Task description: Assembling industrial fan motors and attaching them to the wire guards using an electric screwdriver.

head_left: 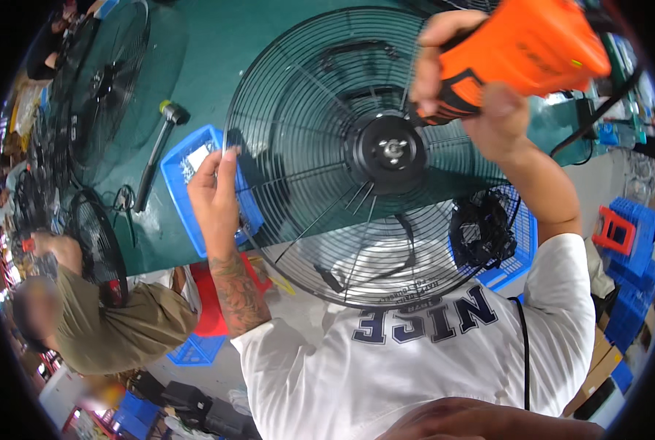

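A large round black wire fan guard (305, 191) with a dark hub (387, 152) stands in front of me, over the green table's edge. My left hand (216, 191) is closed at its left rim, thumb and fingertips pinched together on the wire. In my right hand (497, 121) is an orange and black power tool (525, 55), like a corded electric drill, held over the upper right of the guard. Its black nose comes down close to the hub; whether it touches is unclear. The tool and fingers are somewhat blurred.
A blue bin (172, 167) of small metal parts sits behind my left hand, beside a mallet (164, 136). Another fan guard (111, 81) stands at left, near a co-worker (122, 323). A blue crate (527, 246) with black parts is at right; a black cord (599, 117) trails from the tool.
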`<action>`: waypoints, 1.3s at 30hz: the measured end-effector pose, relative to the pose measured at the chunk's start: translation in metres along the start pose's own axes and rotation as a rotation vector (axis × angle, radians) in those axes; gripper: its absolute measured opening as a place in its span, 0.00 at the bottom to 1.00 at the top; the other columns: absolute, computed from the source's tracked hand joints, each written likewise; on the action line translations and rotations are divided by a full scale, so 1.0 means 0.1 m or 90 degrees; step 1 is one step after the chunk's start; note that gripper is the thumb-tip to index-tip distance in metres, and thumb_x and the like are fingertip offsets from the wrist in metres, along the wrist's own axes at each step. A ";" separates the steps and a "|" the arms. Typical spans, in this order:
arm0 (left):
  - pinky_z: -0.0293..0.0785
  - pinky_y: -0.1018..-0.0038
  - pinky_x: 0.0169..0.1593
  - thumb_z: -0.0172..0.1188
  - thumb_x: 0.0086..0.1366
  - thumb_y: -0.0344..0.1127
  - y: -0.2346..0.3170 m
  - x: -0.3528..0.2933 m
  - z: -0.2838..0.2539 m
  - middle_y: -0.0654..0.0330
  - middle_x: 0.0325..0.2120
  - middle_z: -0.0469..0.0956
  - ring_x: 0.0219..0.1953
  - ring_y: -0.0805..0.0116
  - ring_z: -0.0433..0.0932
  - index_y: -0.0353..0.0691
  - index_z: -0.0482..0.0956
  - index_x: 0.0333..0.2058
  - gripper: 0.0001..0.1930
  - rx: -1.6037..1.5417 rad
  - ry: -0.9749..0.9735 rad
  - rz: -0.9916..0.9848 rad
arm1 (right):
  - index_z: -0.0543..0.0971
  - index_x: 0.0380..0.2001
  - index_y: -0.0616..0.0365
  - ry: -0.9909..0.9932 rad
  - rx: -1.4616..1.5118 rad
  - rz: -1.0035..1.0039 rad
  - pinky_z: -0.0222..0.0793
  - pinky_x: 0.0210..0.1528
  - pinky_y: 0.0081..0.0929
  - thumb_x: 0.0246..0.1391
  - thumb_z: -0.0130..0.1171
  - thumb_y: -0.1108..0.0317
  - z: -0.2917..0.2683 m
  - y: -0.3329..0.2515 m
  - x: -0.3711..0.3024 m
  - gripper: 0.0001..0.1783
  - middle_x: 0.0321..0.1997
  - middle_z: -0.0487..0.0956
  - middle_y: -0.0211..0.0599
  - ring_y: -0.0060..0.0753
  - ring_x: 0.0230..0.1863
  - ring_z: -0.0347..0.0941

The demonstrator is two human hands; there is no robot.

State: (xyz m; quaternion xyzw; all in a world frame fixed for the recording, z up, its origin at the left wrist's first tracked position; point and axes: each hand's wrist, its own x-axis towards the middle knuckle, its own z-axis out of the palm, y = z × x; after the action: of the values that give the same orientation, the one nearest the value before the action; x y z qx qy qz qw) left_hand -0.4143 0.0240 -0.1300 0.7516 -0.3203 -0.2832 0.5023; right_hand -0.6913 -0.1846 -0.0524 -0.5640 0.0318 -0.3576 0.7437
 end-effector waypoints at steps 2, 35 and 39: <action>0.68 0.81 0.40 0.59 0.71 0.36 0.04 -0.06 0.01 0.65 0.32 0.82 0.35 0.80 0.74 0.29 0.84 0.42 0.14 0.008 0.005 0.001 | 0.68 0.49 0.54 0.032 -0.198 0.030 0.66 0.31 0.28 0.52 0.59 0.30 0.00 -0.12 -0.07 0.39 0.34 0.74 0.35 0.26 0.26 0.70; 0.55 0.84 0.27 0.50 0.74 0.32 -0.07 -0.01 -0.02 0.71 0.23 0.70 0.23 0.87 0.60 0.31 0.79 0.45 0.11 -0.054 0.116 0.078 | 0.70 0.51 0.63 -0.177 -0.088 0.040 0.69 0.31 0.27 0.51 0.55 0.26 -0.29 -0.10 0.12 0.46 0.28 0.72 0.35 0.27 0.25 0.69; 0.52 0.85 0.21 0.45 0.76 0.34 0.30 -0.13 -0.06 0.71 0.20 0.66 0.18 0.86 0.57 0.33 0.78 0.45 0.14 -0.245 0.189 0.056 | 0.70 0.47 0.64 -0.219 -0.128 0.054 0.71 0.32 0.30 0.52 0.56 0.32 -0.33 -0.13 0.22 0.41 0.27 0.72 0.36 0.29 0.25 0.71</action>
State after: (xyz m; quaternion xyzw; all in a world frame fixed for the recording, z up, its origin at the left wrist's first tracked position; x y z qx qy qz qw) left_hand -0.4237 0.0284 -0.0982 0.6609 -0.2155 -0.2035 0.6895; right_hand -0.6964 -0.2252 -0.0448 -0.6863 -0.0363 -0.2193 0.6925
